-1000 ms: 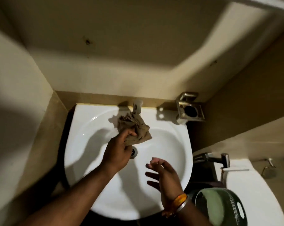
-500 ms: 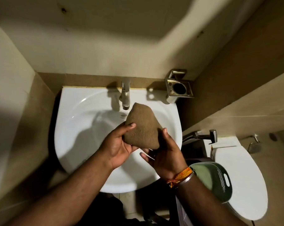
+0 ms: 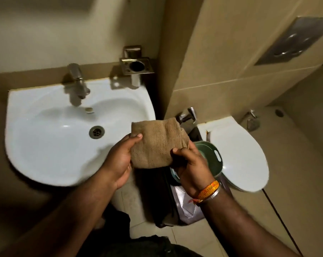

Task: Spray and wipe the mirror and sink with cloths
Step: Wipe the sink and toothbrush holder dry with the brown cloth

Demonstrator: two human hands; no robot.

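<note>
We hold the brown cloth [image 3: 157, 145] with both hands: our left hand [image 3: 119, 160] pinches its left edge, our right hand [image 3: 192, 164] grips its right edge. The cloth is off the white sink [image 3: 51, 141], at the 3 o'clock side of the basin, above a green basket [image 3: 210, 156].

Beige tiled walls [image 3: 221, 43]; white toilet [image 3: 246, 154] (lid down); dim light

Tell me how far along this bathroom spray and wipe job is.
Done: the white ceramic sink basin looks clean and glossy, though wiping cannot be confirmed. In hand: both the left hand and right hand hold the folded tan cloth, off to the sink's right. Left: the mirror is out of view, so its state is unknown.
</note>
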